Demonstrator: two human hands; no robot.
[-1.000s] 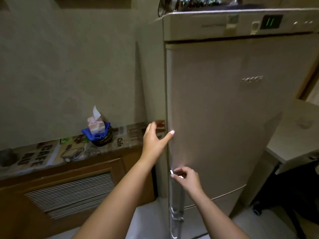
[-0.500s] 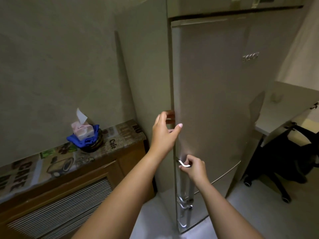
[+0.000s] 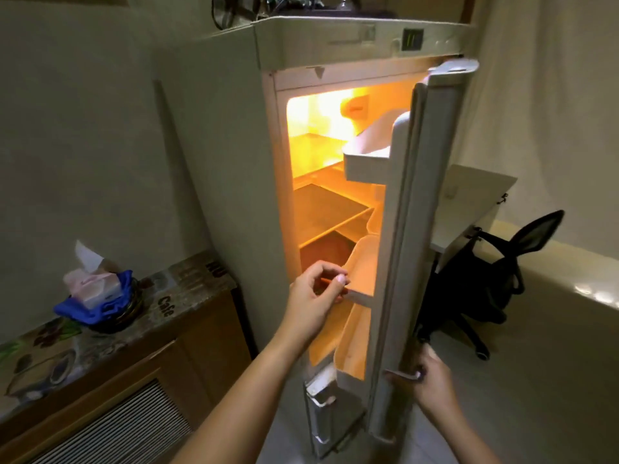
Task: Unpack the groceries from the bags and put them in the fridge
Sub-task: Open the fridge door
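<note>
The tall pale fridge (image 3: 227, 162) stands ahead with its upper door (image 3: 422, 229) swung out to the right, edge-on to me. Inside, orange light falls on bare glass shelves (image 3: 321, 212), and white door racks (image 3: 365, 152) hang on the door's inner side. My right hand (image 3: 432, 380) grips the metal door handle (image 3: 400, 375) low on the door. My left hand (image 3: 316, 296) hovers in front of the opening beside a lower door rack, fingers loosely curled and holding nothing. No grocery bags are in view.
A low wooden cabinet (image 3: 110, 380) with a patterned top stands at the left, carrying a tissue box (image 3: 93, 283) in a blue-lined basket. A black office chair (image 3: 485, 279) and a white desk (image 3: 475, 202) sit behind the door at the right. The freezer door (image 3: 325, 413) below stays closed.
The fridge door was closed with my right hand on its handle and my left hand at its edge. Now the door is swung wide to the right and the lit interior shows.
</note>
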